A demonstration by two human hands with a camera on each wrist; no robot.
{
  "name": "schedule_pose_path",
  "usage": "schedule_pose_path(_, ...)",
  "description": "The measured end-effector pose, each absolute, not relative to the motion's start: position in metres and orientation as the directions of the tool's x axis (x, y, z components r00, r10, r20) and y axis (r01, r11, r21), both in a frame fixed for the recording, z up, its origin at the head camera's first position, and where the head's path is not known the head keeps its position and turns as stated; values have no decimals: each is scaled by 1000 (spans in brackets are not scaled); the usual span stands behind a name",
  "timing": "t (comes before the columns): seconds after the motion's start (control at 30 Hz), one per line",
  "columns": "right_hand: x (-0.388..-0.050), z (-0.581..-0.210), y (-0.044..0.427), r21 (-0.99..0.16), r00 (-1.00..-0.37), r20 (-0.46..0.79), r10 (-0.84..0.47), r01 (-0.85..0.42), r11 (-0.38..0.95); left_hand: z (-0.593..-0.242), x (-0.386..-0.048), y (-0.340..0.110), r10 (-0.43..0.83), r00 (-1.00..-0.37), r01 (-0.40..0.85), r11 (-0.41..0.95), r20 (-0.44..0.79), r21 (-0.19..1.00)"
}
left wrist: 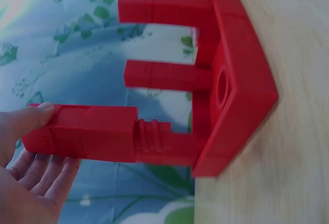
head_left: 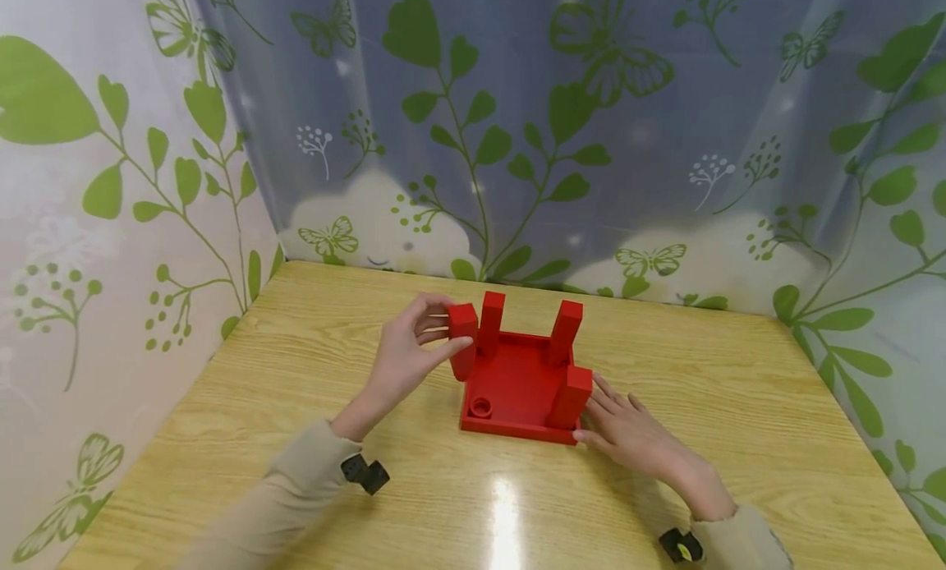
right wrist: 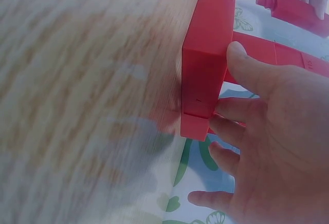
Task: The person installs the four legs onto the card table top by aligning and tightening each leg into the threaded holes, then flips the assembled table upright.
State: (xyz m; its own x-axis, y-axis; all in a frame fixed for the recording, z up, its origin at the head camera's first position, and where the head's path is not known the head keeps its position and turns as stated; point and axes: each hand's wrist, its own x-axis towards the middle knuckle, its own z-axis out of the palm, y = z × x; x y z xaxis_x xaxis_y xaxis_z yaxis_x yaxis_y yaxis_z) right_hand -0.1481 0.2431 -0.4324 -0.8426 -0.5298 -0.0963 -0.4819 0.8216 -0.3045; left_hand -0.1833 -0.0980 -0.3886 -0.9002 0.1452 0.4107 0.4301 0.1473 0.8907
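Note:
My left hand (head_left: 405, 348) grips a red square leg (head_left: 463, 330) near its top, thumb on one side and fingers on the other. The leg hangs above the left side of an upturned red toy table top (head_left: 517, 383). In the left wrist view the leg's threaded end (left wrist: 153, 134) points toward the table top, apart from the round socket (left wrist: 222, 86) in its near left corner. Three other red legs stand in the remaining corners. My right hand (head_left: 639, 438) touches the near right corner, thumb at the front edge, fingers fairly straight along the right side.
The table top lies on a wooden table (head_left: 296, 373). Behind and at both sides hang curtains (head_left: 502, 167) printed with leaves and butterflies. Each wrist wears a small black device, one on the left sleeve (head_left: 303, 471) side and one at the right.

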Motion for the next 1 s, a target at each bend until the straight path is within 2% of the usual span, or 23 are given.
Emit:
schedule_pose_path(0.27,-149,-433,244,-304,-842,-95,-531,-484,821,-402,-177,-78,187,-906,401,96,379,911)
schedule_pose_path(0.67,-148,-433,244,-304,-843,-94,-530,-483,821,-420,-172,-71,217,-921,354,121,323,928)
schedule_pose_path(1.0,-148,-433,244,-311,-842,-91,-532,-483,818,-422,-169,-73,241,-921,343,131,306,930)
